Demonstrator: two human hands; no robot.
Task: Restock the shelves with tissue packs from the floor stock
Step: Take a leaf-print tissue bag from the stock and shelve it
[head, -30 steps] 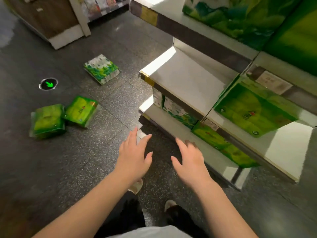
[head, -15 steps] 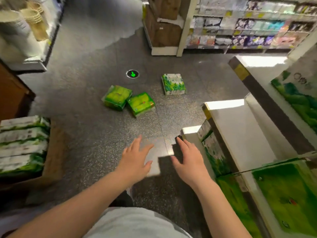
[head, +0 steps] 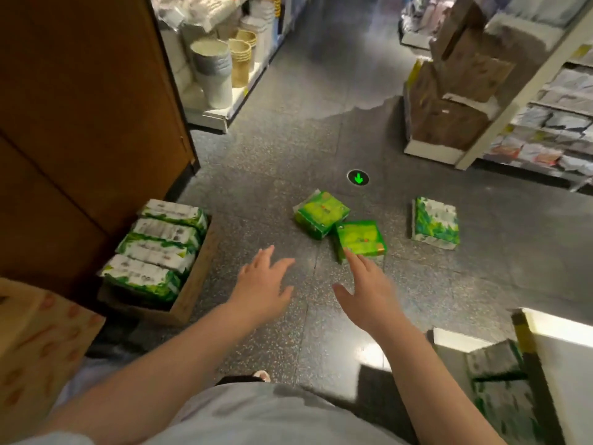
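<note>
Two bright green tissue packs lie touching on the dark floor, one (head: 321,214) farther off and one (head: 360,239) nearer. A white-and-green pack (head: 434,223) lies apart to their right. My right hand (head: 365,289) is stretched out, fingers straight, its fingertips just short of the nearer green pack. My left hand (head: 263,284) hovers beside it over bare floor, fingers spread, holding nothing. A cardboard box (head: 189,293) at the left holds several white-and-green packs (head: 157,248) in a row. The shelf (head: 526,335) edge shows at the lower right.
A brown cabinet (head: 80,107) stands at the left. A patterned carton (head: 38,342) sits at the lower left. A green arrow marker (head: 358,178) is set in the floor. Racks of goods (head: 224,65) line the aisle behind, and stacked brown cartons (head: 455,91) stand at the right.
My view has swung left, away from the shelves and onto the floor stock. Both hands have reached forward toward the green packs, which now lie much closer.
</note>
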